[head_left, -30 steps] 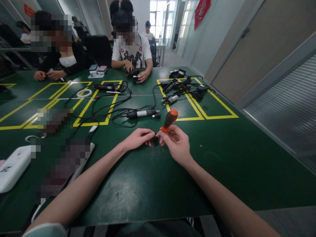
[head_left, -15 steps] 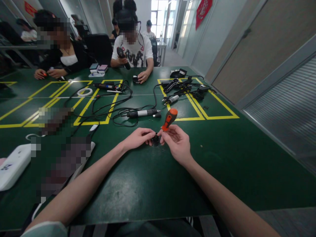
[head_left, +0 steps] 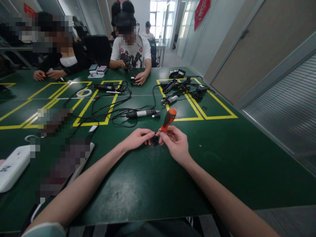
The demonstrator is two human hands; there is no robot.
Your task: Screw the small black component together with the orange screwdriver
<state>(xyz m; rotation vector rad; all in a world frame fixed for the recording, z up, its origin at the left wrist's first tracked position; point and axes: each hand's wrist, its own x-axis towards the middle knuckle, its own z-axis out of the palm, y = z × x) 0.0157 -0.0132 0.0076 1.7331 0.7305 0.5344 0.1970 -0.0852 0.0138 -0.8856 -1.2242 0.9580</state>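
A small black round part (head_left: 155, 140) sits on the green table (head_left: 138, 184) between my two hands; its details are too small to make out. My left hand (head_left: 142, 136) is closed on its left side, thumb and fingertips gripping it. With the fingers of my right hand (head_left: 176, 141) I hold a screwdriver (head_left: 169, 119) with an orange and dark grey handle. The handle leans up and to the right, and the shaft is hidden by my fingers. My right fingertips are close against the black part.
Beyond my hands lie a black and silver electric screwdriver (head_left: 141, 114) and its cable. More corded tools (head_left: 172, 86) lie at the back right, over yellow tape. White devices (head_left: 14, 168) are at the left. Across the table, a person (head_left: 132, 49) holds a power drill (head_left: 126, 61).
My hands stay nearly in place; the screwdriver handle has shifted slightly left with a small view shift. Across the table, the person has lowered the drill onto a small black object.
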